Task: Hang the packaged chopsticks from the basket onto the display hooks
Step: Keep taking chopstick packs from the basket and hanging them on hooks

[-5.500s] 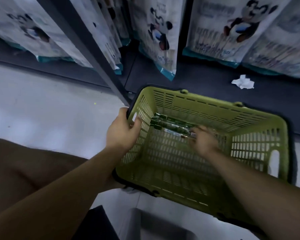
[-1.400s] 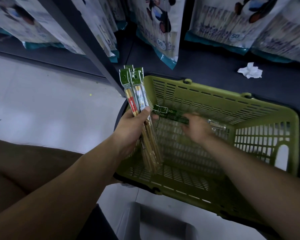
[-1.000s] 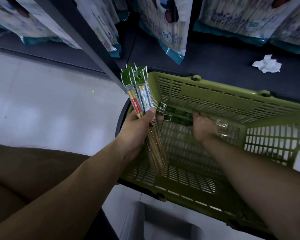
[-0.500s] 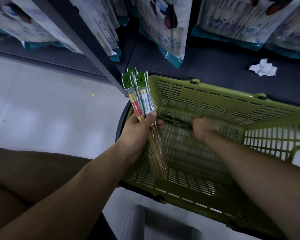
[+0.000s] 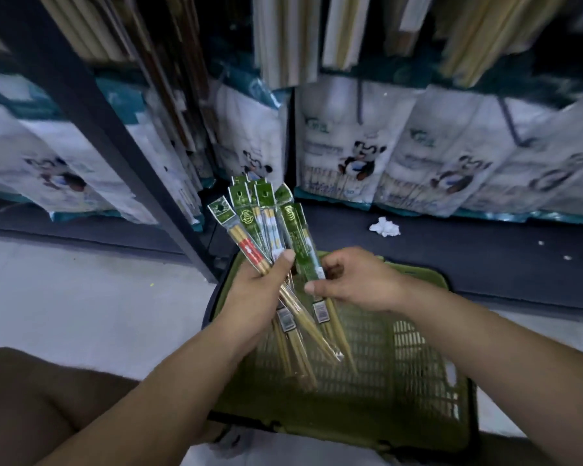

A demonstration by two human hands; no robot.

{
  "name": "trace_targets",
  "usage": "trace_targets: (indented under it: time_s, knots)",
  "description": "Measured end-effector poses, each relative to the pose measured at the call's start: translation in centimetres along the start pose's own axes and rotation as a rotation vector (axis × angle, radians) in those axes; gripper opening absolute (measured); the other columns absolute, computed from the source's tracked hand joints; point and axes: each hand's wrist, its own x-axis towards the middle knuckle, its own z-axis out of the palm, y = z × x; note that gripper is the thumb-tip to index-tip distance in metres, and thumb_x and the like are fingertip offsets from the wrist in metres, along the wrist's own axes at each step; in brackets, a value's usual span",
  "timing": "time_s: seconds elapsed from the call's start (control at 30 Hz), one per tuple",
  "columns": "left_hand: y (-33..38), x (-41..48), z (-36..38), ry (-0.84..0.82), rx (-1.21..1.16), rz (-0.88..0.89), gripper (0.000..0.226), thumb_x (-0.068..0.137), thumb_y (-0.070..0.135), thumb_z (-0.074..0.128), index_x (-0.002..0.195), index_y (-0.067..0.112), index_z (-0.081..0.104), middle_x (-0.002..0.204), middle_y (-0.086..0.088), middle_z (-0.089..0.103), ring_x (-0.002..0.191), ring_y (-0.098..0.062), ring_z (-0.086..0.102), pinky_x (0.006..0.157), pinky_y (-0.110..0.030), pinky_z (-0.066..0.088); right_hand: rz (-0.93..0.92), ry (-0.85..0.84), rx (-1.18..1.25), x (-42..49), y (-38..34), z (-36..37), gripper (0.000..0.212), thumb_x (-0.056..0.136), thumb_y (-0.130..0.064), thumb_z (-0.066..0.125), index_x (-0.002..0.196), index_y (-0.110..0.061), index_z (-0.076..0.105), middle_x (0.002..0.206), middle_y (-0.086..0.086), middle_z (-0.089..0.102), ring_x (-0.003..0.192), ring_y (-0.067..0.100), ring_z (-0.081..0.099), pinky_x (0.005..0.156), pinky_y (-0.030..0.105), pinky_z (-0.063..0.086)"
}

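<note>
Several chopstick packs (image 5: 266, 230) with green header cards fan upward, tips pointing down. Below them sits the olive-green slatted basket (image 5: 401, 381), upright on the floor.

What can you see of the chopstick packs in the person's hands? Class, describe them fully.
The chopstick packs are slim clear plastic sleeves with green header cards punched with hang holes, holding pale wooden-looking sticks; one has a red band. Several are fanned out, headers up, tips pointing down over the green basket. The left hand grips the bunch at mid-length; the right hand pinches the rightmost pack.
</note>
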Motion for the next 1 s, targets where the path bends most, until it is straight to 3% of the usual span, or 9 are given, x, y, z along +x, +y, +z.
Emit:
trace_targets:
  time_s: [0.1,0.17,0.23,0.43,0.57,0.77,0.87,0.93,1.0]
  knots:
    - [4.1,-1.0,2.3,-0.063,-0.027,0.146,0.046,0.075,0.059,0.081,0.112,0.034,0.07,0.105,0.019,0.077,0.098,0.001,0.072,0.076,-0.018,0.054,-0.045,0.105,0.043,-3.1,-3.3,-2.5,0.037,0.087,-0.027,0.081,0.053,-0.028,0.066,0.05,-0.012,0.052,0.05,0.004,0.048,0.052,0.021,0.041]
    - [7.2,-1.9,3.7,-0.11,-0.013,0.239,0.04,0.083,0.042,0.08,0.117,0.025,0.068,0.106,0.012,0.078,0.101,-0.009,0.073,0.08,-0.023,0.058,-0.063,0.174,0.057,-5.1,-5.2,-4.3,0.032,0.085,-0.028,0.082,0.062,-0.014,0.066,0.053,-0.006,0.052,0.05,0.006,0.049,0.051,0.022,0.041]
    - [10.3,-2.8,4.9,-0.157,0.013,0.324,0.034,0.088,0.03,0.077,0.119,0.021,0.069,0.108,0.008,0.079,0.103,-0.012,0.074,0.088,-0.032,0.059,-0.095,0.249,0.071,-7.0,-7.0,-5.8,0.043,0.085,-0.029,0.083,0.066,-0.002,0.056,0.055,0.001,0.048,0.05,0.009,0.048,0.049,0.023,0.042]
    - [18.8,-4.8,7.5,-0.272,0.079,0.553,0.01,0.092,0.018,0.076,0.099,0.021,0.07,0.087,0.011,0.079,0.082,-0.005,0.075,0.067,-0.016,0.055,-0.245,0.47,0.039,-11.6,-12.0,-10.1,0.041,0.098,-0.033,0.065,0.059,-0.021,0.059,0.055,-0.002,0.063,0.053,0.006,0.063,0.053,0.018,0.048]
    - [23.5,-5.4,9.2,-0.302,0.089,0.644,0.017,0.09,0.02,0.078,0.104,0.014,0.071,0.094,0.004,0.079,0.087,-0.01,0.075,0.07,-0.016,0.056,-0.376,0.671,0.033,-13.4,-14.7,-12.6,0.02,0.094,-0.021,0.072,0.079,-0.014,0.061,0.057,-0.006,0.062,0.053,0.01,0.065,0.05,0.022,0.05]
    - [27.6,-5.0,11.2,-0.284,0.112,0.732,0.019,0.086,0.031,0.082,0.1,0.031,0.069,0.094,0.018,0.077,0.086,0.002,0.072,0.066,-0.007,0.052,-0.464,0.827,-0.018,-14.8,-17.2,-16.1,0.021,0.094,-0.021,0.072,0.08,-0.015,0.058,0.062,-0.006,0.057,0.056,0.015,0.065,0.053,0.023,0.052]
    - [29.3,-4.6,11.5,-0.263,0.084,0.714,0.035,0.078,0.047,0.083,0.105,0.028,0.071,0.097,0.018,0.078,0.089,0.003,0.072,0.074,-0.018,0.053,-0.506,0.863,-0.005,-15.5,-18.3,-18.1,0.013,0.096,-0.024,0.069,0.103,-0.021,0.059,0.067,-0.009,0.059,0.062,0.017,0.067,0.056,0.024,0.052]
    - [30.3,-4.5,11.6,-0.268,0.047,0.689,0.048,0.069,0.056,0.08,0.106,0.025,0.073,0.099,0.016,0.078,0.091,0.004,0.071,0.08,-0.024,0.049,-0.532,0.912,0.01,-15.9,-19.1,-19.6,0.03,0.098,-0.025,0.067,0.124,-0.028,0.052,0.071,-0.01,0.061,0.062,0.014,0.066,0.057,0.025,0.052]
    - [31.0,-4.4,11.8,-0.275,0.003,0.661,0.047,0.066,0.056,0.079,0.103,0.027,0.073,0.098,0.015,0.079,0.088,0.006,0.07,0.078,-0.022,0.046,-0.553,0.979,0.024,-16.3,-20.3,-21.0,0.02,0.1,-0.029,0.063,0.118,-0.033,0.054,0.068,-0.011,0.059,0.057,0.011,0.063,0.052,0.022,0.05]
